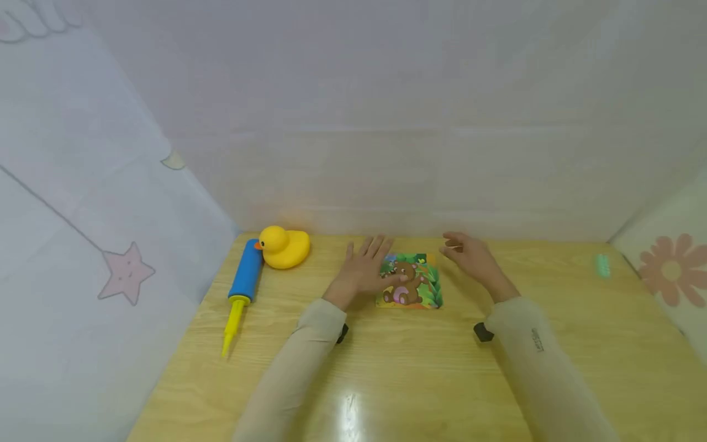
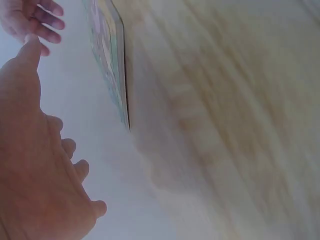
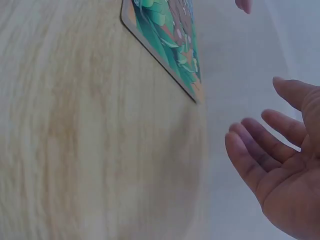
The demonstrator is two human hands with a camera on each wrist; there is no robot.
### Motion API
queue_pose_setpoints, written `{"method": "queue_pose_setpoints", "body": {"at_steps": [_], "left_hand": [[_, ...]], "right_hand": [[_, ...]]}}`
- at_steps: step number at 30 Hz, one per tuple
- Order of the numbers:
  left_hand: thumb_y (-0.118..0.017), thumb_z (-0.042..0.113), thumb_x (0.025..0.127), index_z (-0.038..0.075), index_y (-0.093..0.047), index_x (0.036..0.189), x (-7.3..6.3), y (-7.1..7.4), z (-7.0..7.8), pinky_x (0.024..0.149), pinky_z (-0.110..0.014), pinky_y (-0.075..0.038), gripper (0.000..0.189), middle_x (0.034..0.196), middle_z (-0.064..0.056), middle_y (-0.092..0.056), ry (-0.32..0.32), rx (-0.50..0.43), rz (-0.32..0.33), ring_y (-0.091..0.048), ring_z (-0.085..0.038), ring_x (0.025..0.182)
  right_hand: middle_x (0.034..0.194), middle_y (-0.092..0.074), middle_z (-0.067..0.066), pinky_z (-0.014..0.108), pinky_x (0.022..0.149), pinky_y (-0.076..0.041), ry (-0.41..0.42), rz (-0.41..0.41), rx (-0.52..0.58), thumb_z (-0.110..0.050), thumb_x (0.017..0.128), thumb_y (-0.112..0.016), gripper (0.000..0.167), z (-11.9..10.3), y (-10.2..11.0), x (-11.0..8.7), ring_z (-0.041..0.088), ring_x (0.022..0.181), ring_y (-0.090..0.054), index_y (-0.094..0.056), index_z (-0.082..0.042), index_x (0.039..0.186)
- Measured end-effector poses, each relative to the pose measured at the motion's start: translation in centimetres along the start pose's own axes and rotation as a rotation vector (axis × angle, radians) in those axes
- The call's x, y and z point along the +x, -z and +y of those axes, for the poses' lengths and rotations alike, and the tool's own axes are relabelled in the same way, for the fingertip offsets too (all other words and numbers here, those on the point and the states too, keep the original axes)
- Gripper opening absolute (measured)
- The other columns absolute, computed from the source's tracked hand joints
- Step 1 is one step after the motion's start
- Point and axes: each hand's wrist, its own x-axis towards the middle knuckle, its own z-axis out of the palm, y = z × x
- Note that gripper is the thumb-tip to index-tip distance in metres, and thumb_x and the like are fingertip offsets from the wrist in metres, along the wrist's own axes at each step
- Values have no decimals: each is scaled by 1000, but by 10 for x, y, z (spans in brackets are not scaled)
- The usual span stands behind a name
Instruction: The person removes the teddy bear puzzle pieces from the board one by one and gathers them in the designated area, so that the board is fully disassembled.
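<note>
A flat picture board [image 1: 428, 294] with a brown bear among green leaves lies on the wooden table. At its far right corner is a plain tan patch [image 3: 198, 93]. My left hand [image 1: 361, 273] is over the board's left side, fingers spread and thumb reaching across the bear; in the left wrist view this hand [image 2: 42, 160] appears raised above the table, holding nothing. To the right of the board hovers my right hand [image 1: 472, 258]. Its fingers are loosely bent, and the right wrist view shows the hand [image 3: 285, 155] with nothing in it.
A yellow rubber duck [image 1: 287, 250] sits at the back left, beside a blue and yellow hand pump [image 1: 247, 273]. Near the right edge lies a small pale green object [image 1: 603, 266], too blurred to name. Printed cloth walls [image 1: 353, 178] stand behind and at both sides.
</note>
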Motion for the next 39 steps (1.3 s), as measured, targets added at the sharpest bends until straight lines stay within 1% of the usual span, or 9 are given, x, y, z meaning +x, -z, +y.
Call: {"method": "queue_pose_setpoints", "body": {"at_steps": [2,5,9,14,20,26,28,33,39], "left_hand": [[-42,79,93,26,-5,165,1,-2,1,124,-67,-6,97,173,-4,-6,3,8,-8,-8,-31,160],[-42,81,91,28,-7,165,1,-2,4,124,-67,-9,98,173,-3,-8,-3,29,-12,-11,-31,160],[-40,85,89,27,-8,165,2,-2,12,124,-66,-11,101,173,-4,-10,-10,50,-31,-13,-31,159],[-38,88,87,28,-9,165,6,-8,25,126,-63,-9,103,173,-2,-11,7,49,-61,-12,-27,160],[-42,85,88,29,-9,165,9,-11,35,126,-62,-8,101,173,0,-10,30,56,-108,-10,-25,160],[-47,76,93,25,-5,165,8,-7,40,127,-56,-15,98,173,-3,-8,29,8,-132,-8,-27,160],[-45,75,94,23,-6,166,8,-6,41,128,-53,-17,97,173,-5,-9,28,-9,-128,-8,-27,160],[-42,74,97,19,-8,165,8,-8,43,129,-43,-19,94,173,-6,-9,34,14,-140,-10,-26,160],[-37,69,100,19,-13,165,8,-5,49,129,-43,-18,85,173,-6,-9,35,-17,-180,-10,-24,160]], "right_hand": [[136,-61,28,55,97,-55,-24,-41,110,-29,106,-55,53,3,-4,3,45,119,-64,-46,1,149],[132,-64,27,51,98,-56,-62,-87,192,-29,106,-54,52,6,-9,7,41,116,-67,-48,2,147],[127,-69,22,46,98,-55,-111,-98,157,-33,105,-54,51,6,-13,7,32,110,-69,-53,-1,145],[122,-71,19,46,97,-55,-158,-139,129,-32,106,-53,49,3,-11,6,29,107,-69,-53,-2,145],[107,-71,17,34,82,-60,-197,-156,166,-29,106,-52,48,4,-18,6,22,91,-68,-54,1,144],[117,-69,22,29,77,-61,-236,-149,219,-27,106,-53,46,-1,-23,6,21,92,-68,-55,1,142],[120,-69,22,28,77,-61,-245,-148,216,-27,106,-53,45,-3,-24,7,21,92,-68,-56,0,142],[124,-68,23,29,77,-61,-246,-167,186,-28,106,-51,46,-6,-27,7,22,94,-69,-56,0,143],[129,-67,24,32,80,-61,-230,-174,142,-27,107,-49,45,-6,-28,7,26,98,-70,-56,1,142]]}}
